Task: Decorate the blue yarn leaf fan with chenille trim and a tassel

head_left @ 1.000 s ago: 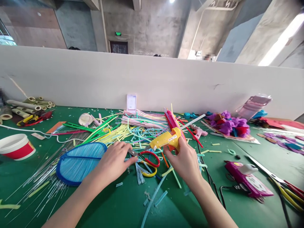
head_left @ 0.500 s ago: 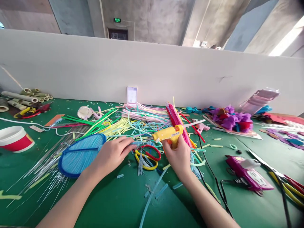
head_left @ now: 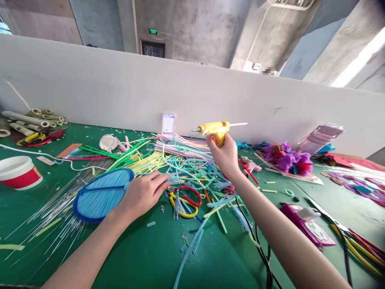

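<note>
My right hand (head_left: 224, 156) is closed round the grip of a yellow glue gun (head_left: 214, 128), held up above the pile with its nozzle pointing left and a glue stick jutting out the back. My left hand (head_left: 143, 192) rests palm down on the green table, fingers pinched on the stem end of a blue leaf-shaped fan (head_left: 100, 194). Just right of those fingers lie red and yellow handled scissors (head_left: 186, 199) and a small blue tassel.
A heap of coloured strips (head_left: 177, 160) covers the table middle. A red and white tub (head_left: 18, 171) stands at left, bamboo tubes (head_left: 33, 122) behind it. Felt flowers (head_left: 288, 157), a pink device (head_left: 308, 226) and pliers (head_left: 357, 241) lie right. A white partition (head_left: 120, 96) backs the table.
My right hand has lifted the glue gun up and away from the table, towards the partition. My left hand has stayed on the fan's stem.
</note>
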### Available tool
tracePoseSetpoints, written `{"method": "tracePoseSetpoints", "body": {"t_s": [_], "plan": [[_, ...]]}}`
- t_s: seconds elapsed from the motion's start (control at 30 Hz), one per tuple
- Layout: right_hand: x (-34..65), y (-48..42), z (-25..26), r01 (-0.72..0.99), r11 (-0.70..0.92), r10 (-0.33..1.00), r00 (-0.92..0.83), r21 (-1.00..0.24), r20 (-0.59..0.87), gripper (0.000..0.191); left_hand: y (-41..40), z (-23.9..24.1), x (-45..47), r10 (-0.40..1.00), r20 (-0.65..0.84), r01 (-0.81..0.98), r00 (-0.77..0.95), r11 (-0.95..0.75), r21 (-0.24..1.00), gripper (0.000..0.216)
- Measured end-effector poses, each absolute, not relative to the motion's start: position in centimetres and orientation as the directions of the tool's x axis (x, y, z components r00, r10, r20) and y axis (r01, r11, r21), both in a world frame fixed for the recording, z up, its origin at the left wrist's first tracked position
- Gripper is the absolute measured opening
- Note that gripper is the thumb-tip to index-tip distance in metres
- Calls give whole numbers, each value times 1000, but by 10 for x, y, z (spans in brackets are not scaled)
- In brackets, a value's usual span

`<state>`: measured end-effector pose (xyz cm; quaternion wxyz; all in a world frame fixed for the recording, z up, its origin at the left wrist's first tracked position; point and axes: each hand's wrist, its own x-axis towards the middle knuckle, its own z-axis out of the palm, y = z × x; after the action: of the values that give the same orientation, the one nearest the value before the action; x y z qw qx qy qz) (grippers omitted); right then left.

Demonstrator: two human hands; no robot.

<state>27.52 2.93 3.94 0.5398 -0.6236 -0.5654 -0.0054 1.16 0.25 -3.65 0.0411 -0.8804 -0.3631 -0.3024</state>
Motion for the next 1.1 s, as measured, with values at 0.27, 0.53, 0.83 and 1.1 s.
{"method": "tracePoseSetpoints", "body": {"t_s": [0.27,0.53,0.83,1.1], "plan": [[257,-55,40,820,62,708,366,-569,604,28,-2,-30,4,439,663,616,607,-787,-43,27],[244,-97,-47,744,-43,609,548,-667,573,28,-13,-17,3,321,617,569,719,-782,-256,22],[255,-91,-48,528,-68,594,703,-847,391,35,-10,22,0,346,544,549,764,-792,-268,22],[240,-90,-2,-104,122,934,349,-987,78,36,-10,85,35,317,529,524,787,-796,-303,45]]}}
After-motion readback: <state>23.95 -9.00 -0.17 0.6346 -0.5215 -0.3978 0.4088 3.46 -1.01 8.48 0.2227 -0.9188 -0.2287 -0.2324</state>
